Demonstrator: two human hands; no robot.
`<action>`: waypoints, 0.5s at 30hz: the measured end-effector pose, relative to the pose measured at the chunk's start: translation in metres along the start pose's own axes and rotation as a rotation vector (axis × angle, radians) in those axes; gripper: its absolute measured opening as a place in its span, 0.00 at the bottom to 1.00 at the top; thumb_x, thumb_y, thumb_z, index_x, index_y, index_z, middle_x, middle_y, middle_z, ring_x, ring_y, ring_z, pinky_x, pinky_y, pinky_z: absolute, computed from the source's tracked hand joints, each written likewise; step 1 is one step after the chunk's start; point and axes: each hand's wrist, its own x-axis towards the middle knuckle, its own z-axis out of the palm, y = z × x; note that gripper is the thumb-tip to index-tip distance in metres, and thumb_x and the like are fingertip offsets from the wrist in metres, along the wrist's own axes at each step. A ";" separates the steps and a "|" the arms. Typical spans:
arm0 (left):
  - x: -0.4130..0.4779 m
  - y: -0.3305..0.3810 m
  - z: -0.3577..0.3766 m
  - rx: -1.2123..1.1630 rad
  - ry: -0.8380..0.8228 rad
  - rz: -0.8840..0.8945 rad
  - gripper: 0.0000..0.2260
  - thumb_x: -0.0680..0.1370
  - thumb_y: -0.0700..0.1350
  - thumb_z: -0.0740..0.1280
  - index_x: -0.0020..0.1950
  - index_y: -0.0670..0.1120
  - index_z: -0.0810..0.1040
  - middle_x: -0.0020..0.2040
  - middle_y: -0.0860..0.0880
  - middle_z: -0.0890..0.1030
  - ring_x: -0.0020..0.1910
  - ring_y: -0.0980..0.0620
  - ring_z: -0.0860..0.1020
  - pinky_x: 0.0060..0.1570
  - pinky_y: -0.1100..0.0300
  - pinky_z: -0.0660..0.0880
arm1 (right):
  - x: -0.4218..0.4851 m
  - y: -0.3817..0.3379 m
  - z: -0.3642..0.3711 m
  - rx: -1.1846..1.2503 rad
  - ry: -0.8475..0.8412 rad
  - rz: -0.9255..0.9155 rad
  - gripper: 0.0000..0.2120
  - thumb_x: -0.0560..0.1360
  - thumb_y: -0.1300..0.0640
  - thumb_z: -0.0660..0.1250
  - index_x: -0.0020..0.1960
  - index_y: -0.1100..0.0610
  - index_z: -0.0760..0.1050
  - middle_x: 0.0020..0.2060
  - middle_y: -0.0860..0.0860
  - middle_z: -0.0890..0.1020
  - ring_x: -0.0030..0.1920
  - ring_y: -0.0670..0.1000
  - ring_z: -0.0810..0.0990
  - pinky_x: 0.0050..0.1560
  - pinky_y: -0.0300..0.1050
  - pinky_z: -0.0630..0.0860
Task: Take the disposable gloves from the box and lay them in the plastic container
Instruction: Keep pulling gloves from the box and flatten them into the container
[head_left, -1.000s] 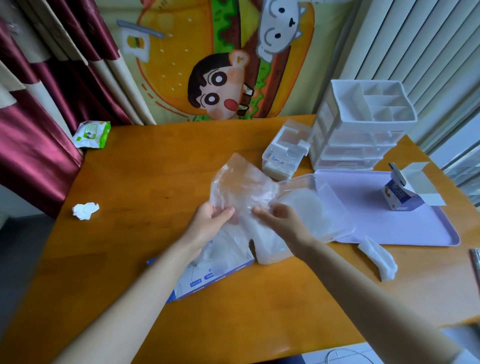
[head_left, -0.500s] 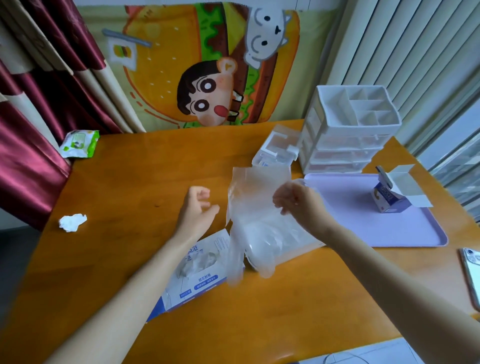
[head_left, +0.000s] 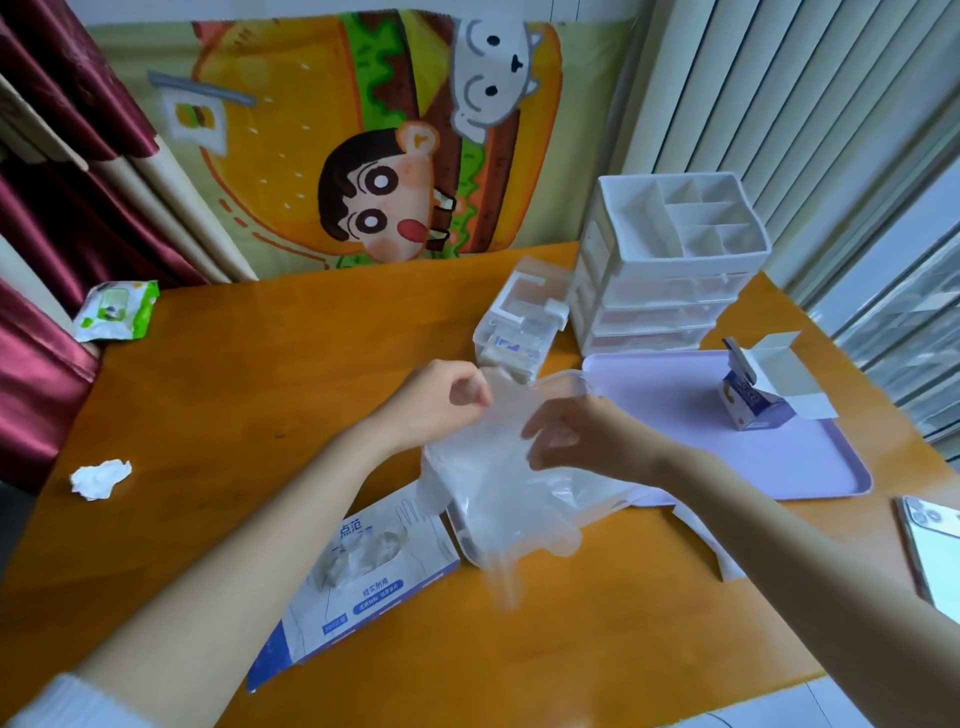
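Half a second ago the left hand (head_left: 436, 402) hung loose and apart from the film. Its fingertips (head_left: 470, 392) now pinch the top edge of the clear disposable glove (head_left: 488, 493). At three o'clock of it, the right hand (head_left: 587, 441) curls thumb and fingers onto the same glove. It drapes over the plastic container (head_left: 574, 376), fingers trailing past the near rim. From the container, the glove box (head_left: 374, 566) lies at seven o'clock and the lilac tray (head_left: 810, 467) at three.
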 end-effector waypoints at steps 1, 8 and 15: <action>0.003 0.001 -0.001 0.000 0.025 0.001 0.03 0.76 0.37 0.67 0.43 0.42 0.79 0.41 0.54 0.78 0.45 0.60 0.76 0.43 0.72 0.70 | 0.000 0.000 -0.002 0.039 -0.007 0.049 0.09 0.70 0.65 0.73 0.46 0.55 0.77 0.33 0.43 0.79 0.36 0.36 0.78 0.41 0.29 0.72; 0.022 0.045 -0.012 0.029 0.495 0.214 0.06 0.74 0.34 0.67 0.41 0.44 0.74 0.39 0.50 0.78 0.41 0.54 0.76 0.39 0.62 0.74 | 0.011 -0.008 -0.035 -0.101 0.650 0.075 0.05 0.73 0.63 0.69 0.44 0.55 0.75 0.37 0.45 0.76 0.39 0.47 0.74 0.39 0.38 0.68; 0.007 0.028 0.004 0.219 0.449 0.359 0.10 0.72 0.31 0.68 0.40 0.44 0.72 0.44 0.50 0.74 0.49 0.50 0.73 0.48 0.57 0.73 | -0.004 0.012 -0.025 -0.352 0.700 -0.204 0.06 0.73 0.68 0.66 0.43 0.58 0.76 0.40 0.50 0.76 0.43 0.50 0.72 0.38 0.44 0.70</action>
